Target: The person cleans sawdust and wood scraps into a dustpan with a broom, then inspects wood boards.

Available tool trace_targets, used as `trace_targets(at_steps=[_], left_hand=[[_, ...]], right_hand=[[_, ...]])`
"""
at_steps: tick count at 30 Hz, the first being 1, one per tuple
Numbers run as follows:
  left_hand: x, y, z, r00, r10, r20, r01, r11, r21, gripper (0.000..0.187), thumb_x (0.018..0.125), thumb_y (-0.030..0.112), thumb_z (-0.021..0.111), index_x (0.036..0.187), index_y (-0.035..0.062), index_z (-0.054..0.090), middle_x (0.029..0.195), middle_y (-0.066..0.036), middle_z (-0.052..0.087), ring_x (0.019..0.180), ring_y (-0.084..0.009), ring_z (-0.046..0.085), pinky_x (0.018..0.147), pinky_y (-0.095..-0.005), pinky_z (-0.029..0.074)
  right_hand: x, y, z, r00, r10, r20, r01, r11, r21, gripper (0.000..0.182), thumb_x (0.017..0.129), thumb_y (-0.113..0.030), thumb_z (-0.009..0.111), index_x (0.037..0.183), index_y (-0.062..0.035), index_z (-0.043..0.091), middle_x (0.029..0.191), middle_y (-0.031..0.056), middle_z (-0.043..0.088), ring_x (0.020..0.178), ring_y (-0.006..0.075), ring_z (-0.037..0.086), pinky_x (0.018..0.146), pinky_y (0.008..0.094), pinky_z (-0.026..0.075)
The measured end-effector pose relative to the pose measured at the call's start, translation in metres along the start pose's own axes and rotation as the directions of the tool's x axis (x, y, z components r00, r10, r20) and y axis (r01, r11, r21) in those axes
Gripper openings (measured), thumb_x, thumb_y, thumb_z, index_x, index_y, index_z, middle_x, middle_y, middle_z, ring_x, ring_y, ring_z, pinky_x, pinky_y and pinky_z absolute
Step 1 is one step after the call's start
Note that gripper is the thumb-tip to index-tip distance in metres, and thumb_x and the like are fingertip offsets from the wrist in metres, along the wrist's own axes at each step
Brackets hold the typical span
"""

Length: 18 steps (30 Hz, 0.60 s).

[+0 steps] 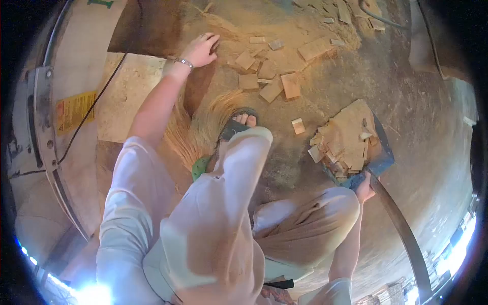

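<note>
My left hand [200, 52], with a metal band at the wrist, reaches over the dusty floor with fingers apart and slightly bent. Nothing shows in it. To its right lie several loose wood offcuts [272, 89] among sawdust. My right hand [365, 189] grips the near edge of a blue dustpan [382, 161], its fingers partly hidden beneath. Heaped in the pan are flat wood scraps [351, 134] and small chips. A straw broom [190, 134] with a green end [201, 168] lies beside my sandalled foot, below my left hand.
A machine frame [48, 122] with a yellow label and a dark cable stands at the left. One small wood block [298, 126] lies between foot and dustpan. Sawdust and scraps [345, 15] are piled farther back. A long dark bar [404, 231] extends from near my right hand.
</note>
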<state>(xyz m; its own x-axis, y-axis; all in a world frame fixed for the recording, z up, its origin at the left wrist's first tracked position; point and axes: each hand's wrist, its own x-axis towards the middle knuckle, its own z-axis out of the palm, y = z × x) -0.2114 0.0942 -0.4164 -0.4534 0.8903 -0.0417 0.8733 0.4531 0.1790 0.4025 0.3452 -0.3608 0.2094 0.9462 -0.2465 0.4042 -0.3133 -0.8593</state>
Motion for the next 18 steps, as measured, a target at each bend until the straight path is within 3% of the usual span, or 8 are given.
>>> trace_targets(at_steps=[3,4,7,10,13,16,18], left_hand=[[-0.017,0.034,-0.031,0.974,0.09,0.208,-0.109,0.99,0.085,0.062,0.069,0.012,0.07,0.128,0.0084,0.051,0.123,-0.012,0.053,0.12,-0.0295,0.048,0.096,-0.0431,0.044],[-0.012,0.032,-0.026,0.983,0.067,0.172,-0.073,0.997,0.031,0.059,0.066,0.008,0.071,0.122,0.0083,0.054,0.121,-0.011,0.054,0.123,-0.0279,0.044,0.096,-0.0442,0.044],[0.0,0.055,-0.027,0.94,0.282,0.194,-0.314,0.935,0.165,0.05,0.069,0.01,0.069,0.117,0.008,0.057,0.116,-0.01,0.056,0.115,-0.0291,0.051,0.09,-0.0424,0.048],[0.021,0.131,-0.077,0.928,0.162,0.336,-0.166,0.986,-0.019,0.04,0.072,0.011,0.067,0.111,0.0072,0.058,0.106,-0.011,0.061,0.1,-0.031,0.06,0.084,-0.0417,0.051],[0.012,0.169,-0.092,0.917,0.329,0.227,-0.286,0.937,-0.202,0.034,0.075,0.012,0.064,0.108,0.0069,0.058,0.097,-0.013,0.064,0.09,-0.0321,0.064,0.081,-0.0419,0.052],[0.016,0.246,-0.12,0.796,0.428,0.428,-0.332,0.9,-0.282,0.032,0.075,0.011,0.064,0.107,0.0063,0.059,0.096,-0.017,0.066,0.092,-0.0317,0.065,0.08,-0.0432,0.053],[0.015,0.301,-0.122,0.71,0.387,0.588,-0.317,0.922,-0.224,0.031,0.077,0.011,0.063,0.108,0.0055,0.06,0.097,-0.018,0.067,0.093,-0.0317,0.066,0.075,-0.0426,0.055]], right_hand=[[0.012,0.028,-0.014,0.977,-0.203,0.066,0.211,0.967,-0.145,0.036,0.08,-0.007,0.068,0.114,0.0015,0.059,0.106,0.0099,0.065,0.096,0.0201,0.06,0.086,0.0324,0.047],[0.006,0.019,-0.008,0.985,-0.166,0.051,0.169,0.985,-0.048,0.036,0.079,-0.004,0.068,0.113,0.0025,0.06,0.106,0.0102,0.065,0.095,0.0206,0.061,0.086,0.0327,0.047],[0.003,0.003,-0.008,0.98,-0.176,0.093,0.189,0.969,-0.158,0.036,0.079,-0.001,0.067,0.114,0.0038,0.059,0.105,0.0105,0.065,0.095,0.0207,0.061,0.087,0.0324,0.047],[0.022,0.013,-0.012,0.961,-0.254,0.109,0.263,0.961,-0.083,0.036,0.08,-0.002,0.067,0.114,0.0042,0.059,0.105,0.0108,0.065,0.095,0.0204,0.061,0.087,0.0327,0.047],[0.001,0.001,-0.009,0.972,-0.195,0.13,0.206,0.975,-0.081,0.035,0.081,-0.003,0.066,0.114,0.0038,0.06,0.106,0.0112,0.065,0.097,0.0202,0.06,0.088,0.0326,0.046],[0.003,0.001,-0.013,0.967,-0.223,0.123,0.235,0.968,-0.085,0.038,0.081,-0.005,0.066,0.117,0.0038,0.059,0.107,0.0119,0.065,0.098,0.0208,0.06,0.09,0.0327,0.045],[-0.003,-0.003,-0.011,0.975,-0.21,0.072,0.216,0.971,-0.099,0.035,0.081,-0.005,0.067,0.114,0.0031,0.06,0.106,0.0105,0.065,0.097,0.0189,0.059,0.089,0.0313,0.045]])
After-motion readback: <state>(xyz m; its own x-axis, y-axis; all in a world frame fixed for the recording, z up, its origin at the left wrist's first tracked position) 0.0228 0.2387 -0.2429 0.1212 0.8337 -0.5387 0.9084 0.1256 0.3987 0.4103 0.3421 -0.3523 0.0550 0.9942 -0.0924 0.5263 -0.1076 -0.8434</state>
